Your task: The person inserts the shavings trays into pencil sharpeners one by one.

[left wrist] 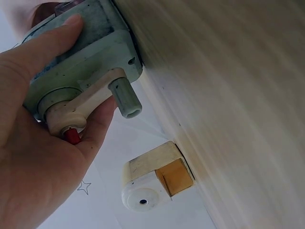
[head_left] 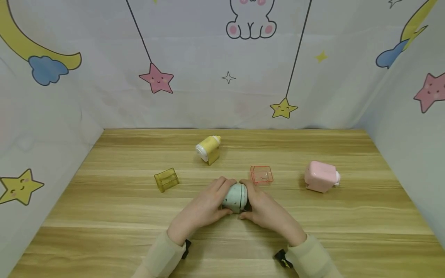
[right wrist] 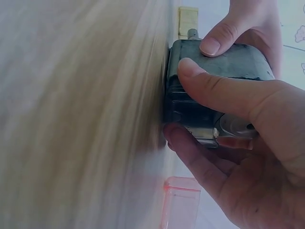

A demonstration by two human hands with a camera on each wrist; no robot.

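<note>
Nearby, a red bin lies beyond the gripped green sharpener.

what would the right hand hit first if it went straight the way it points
The green sharpener, which the right hand grips, then the left hand opposite. Beyond them, the yellow sharpener looks roughly in line, though exact direction and depth are unclear.
</note>
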